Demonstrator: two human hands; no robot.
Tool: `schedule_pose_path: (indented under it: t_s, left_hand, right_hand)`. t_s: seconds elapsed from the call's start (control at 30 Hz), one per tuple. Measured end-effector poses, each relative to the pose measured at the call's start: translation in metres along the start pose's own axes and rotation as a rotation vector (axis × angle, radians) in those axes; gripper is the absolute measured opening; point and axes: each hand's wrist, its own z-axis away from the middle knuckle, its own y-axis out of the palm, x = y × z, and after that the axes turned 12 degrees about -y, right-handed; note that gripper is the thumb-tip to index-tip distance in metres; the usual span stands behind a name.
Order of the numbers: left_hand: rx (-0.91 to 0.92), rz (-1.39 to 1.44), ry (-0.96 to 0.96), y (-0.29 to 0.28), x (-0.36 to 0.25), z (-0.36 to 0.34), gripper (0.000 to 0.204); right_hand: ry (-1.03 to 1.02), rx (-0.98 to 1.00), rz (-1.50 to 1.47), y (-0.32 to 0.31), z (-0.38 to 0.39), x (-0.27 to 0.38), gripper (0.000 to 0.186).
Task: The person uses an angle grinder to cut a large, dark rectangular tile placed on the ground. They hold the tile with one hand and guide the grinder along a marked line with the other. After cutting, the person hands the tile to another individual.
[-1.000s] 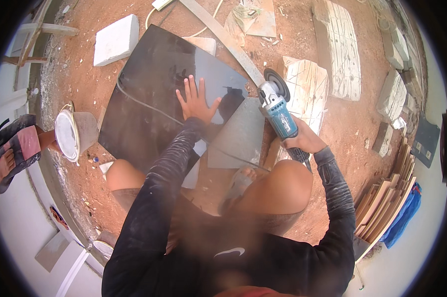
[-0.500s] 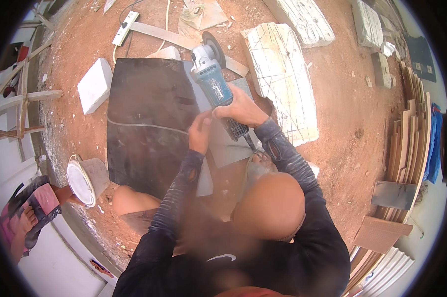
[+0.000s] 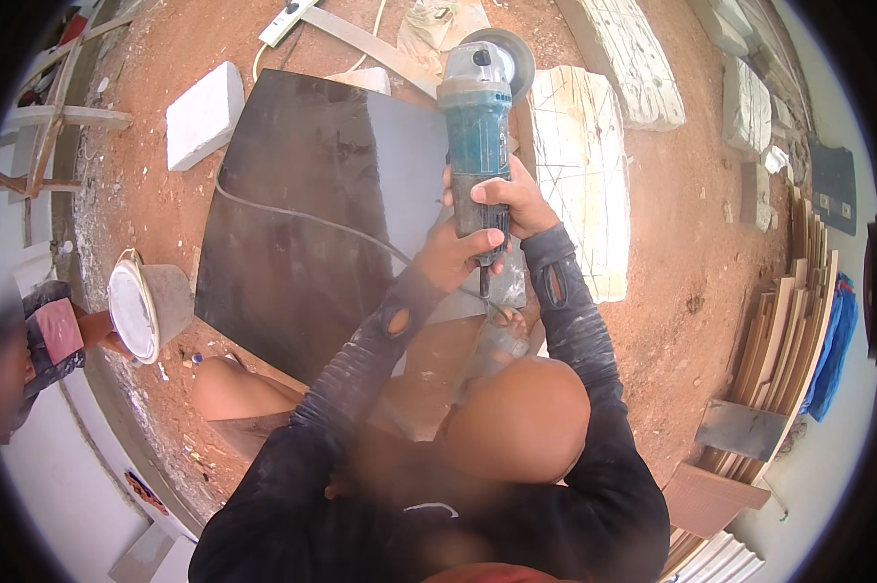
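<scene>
A teal angle grinder (image 3: 477,126) with a round disc at its far end is held over the right edge of a large dark glossy tile (image 3: 302,204) lying on red dirt. My right hand (image 3: 516,199) wraps the grinder's body from the right. My left hand (image 3: 453,257) grips the rear of its handle, where the cord comes out. The grinder's grey cord (image 3: 302,219) trails leftward across the tile. My knees are bent below the tile's near edge.
A white block (image 3: 203,115) lies left of the tile. A pale slab with drawn lines (image 3: 584,155) sits right of it. A metal bucket (image 3: 142,306) stands at the left. Tile offcuts and boards (image 3: 778,340) lean at the right, and a metal straightedge (image 3: 370,41) lies behind.
My left hand left the tile surface and came onto the grinder handle. The grinder rose from the tile's right edge and now points away from me, held in both hands.
</scene>
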Motion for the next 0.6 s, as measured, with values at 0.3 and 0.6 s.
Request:
schedule_pose_path:
  t_s: [0.3, 0.6]
  left_hand:
    - [-0.601, -0.669, 0.426, 0.029, 0.009, -0.024, 0.067]
    - [-0.346, -0.687, 0.223, 0.058, 0.031, -0.011, 0.09]
  right_hand:
    - [-0.094, -0.451, 0.474, 0.03, 0.005, 0.038, 0.053]
    - [-0.066, -0.481, 0.239, -0.011, 0.009, 0.062, 0.038]
